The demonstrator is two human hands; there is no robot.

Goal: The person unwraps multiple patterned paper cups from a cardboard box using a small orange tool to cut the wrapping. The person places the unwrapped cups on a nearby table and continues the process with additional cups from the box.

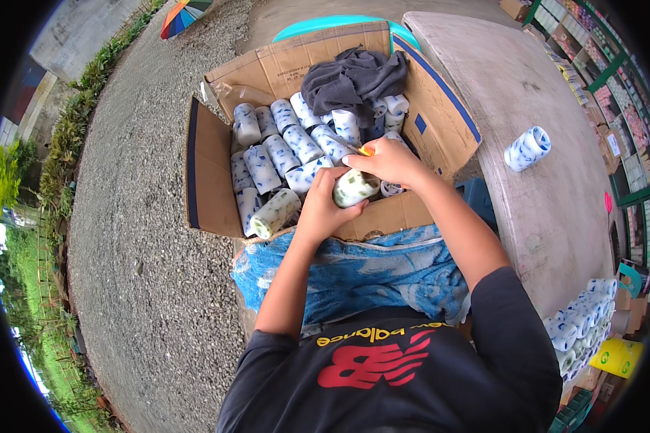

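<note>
My left hand is wrapped round a white cylinder with green flecks, tilted over the near edge of a cardboard box. Just above it, my right hand is closed on a knife with a yellow-orange handle. Its narrow grey blade points up and left, over the box. Inside the box lie several white cylinders with blue flecks. A second green-flecked cylinder leans at the box's near left corner. Dark grey cloth is heaped over the far right of the contents.
A blue patterned towel lies between me and the box. On the pale table at the right stands one blue-flecked cylinder. Stacked cylinders and a yellow container are at lower right. Gravel spreads to the left.
</note>
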